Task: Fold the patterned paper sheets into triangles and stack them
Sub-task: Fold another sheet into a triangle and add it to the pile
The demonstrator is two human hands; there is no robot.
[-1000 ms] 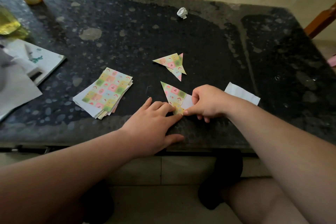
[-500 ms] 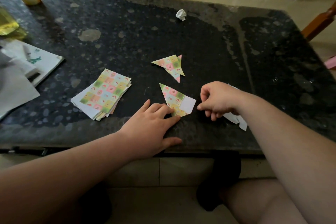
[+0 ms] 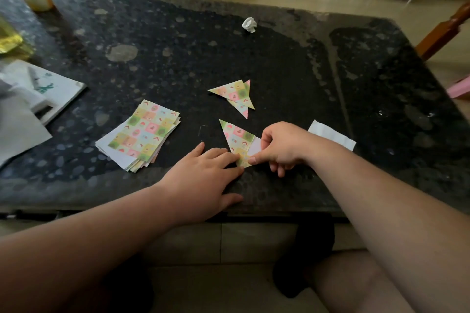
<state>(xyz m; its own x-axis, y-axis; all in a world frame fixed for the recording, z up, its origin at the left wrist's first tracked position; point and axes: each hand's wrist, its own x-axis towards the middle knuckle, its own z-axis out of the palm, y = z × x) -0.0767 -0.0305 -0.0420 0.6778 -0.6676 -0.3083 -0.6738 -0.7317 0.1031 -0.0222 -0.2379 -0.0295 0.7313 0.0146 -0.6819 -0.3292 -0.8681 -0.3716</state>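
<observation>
Bare tabletop (image 3: 279, 63) runs between the folded triangles (image 3: 235, 94) and the crumpled paper ball (image 3: 249, 25) — wide room for a hand. A narrower lane between the stack of patterned sheets (image 3: 142, 134) and the half-folded sheet (image 3: 237, 137) is partly taken by the left hand (image 3: 203, 178). A white strip (image 3: 333, 136) lies just behind the right hand (image 3: 282, 146) — bare stone beyond it. Loose papers (image 3: 43, 99) crowd the left edge.

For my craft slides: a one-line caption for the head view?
Left hand presses and right hand pinches a half-folded patterned sheet; unfolded stack to the left, two finished triangles beyond.
</observation>
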